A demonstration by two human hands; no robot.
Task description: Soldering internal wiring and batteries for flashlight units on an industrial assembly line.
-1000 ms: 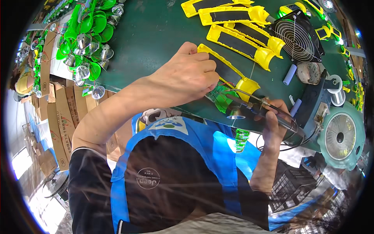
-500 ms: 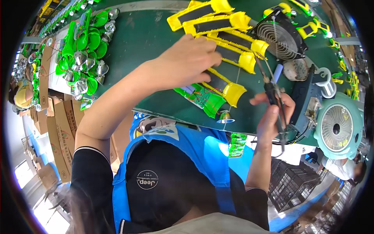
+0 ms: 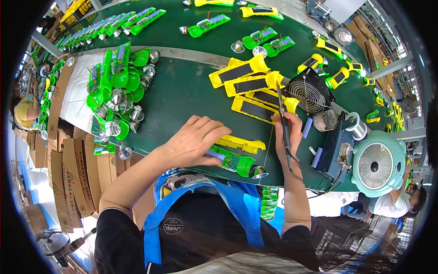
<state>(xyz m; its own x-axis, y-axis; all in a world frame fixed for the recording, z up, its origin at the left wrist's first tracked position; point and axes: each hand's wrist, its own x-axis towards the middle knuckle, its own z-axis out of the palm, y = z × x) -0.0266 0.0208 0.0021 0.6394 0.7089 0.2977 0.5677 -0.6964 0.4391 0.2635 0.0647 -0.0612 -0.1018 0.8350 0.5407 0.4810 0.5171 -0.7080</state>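
Note:
My left hand (image 3: 194,142) is closed over the left end of a yellow plastic cover (image 3: 244,144), which is tipped on its edge. Its thumb rests by the purple battery (image 3: 215,155) in an open green lamp housing (image 3: 245,165). That housing shows a circuit board and thin wires, with a silver reflector (image 3: 260,172) at its right end. In my right hand (image 3: 293,132) is a soldering iron (image 3: 285,129), held like a pen, tip pointing away from me. The tip lies over a stack of yellow covers with dark panels (image 3: 248,86).
Green housings with reflectors (image 3: 119,98) are heaped at left. A black fan (image 3: 311,93), solder spool (image 3: 357,127), soldering station (image 3: 335,150) and mint-coloured fan (image 3: 376,166) stand at right. Loose batteries (image 3: 307,128) lie beside the station. More lamp parts (image 3: 210,25) line the far bench.
My left hand has come nearer and left, bringing a yellow cover away from the stack and onto its edge beside the green housing. The soldering iron has turned more upright. The view has shifted.

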